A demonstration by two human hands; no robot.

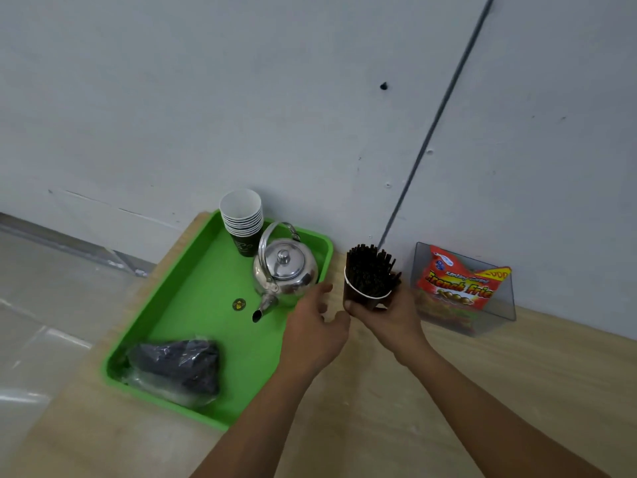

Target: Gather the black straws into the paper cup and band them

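Note:
A dark paper cup (362, 298) with a white rim stands near the wall, packed with upright black straws (370, 270). My right hand (386, 315) grips the cup from the front and right side, thumb on its left wall. My left hand (315, 326) hovers just left of the cup with loosely curled fingers and holds nothing. No band is visible on the straws.
A green tray (193, 305) on the wooden table (448, 391) holds a stack of paper cups (243, 219), a steel kettle (284, 270), a small round sticker (239, 304) and a plastic bag of dark contents (179, 367). A clear box with a red snack packet (462, 284) stands at the right by the wall.

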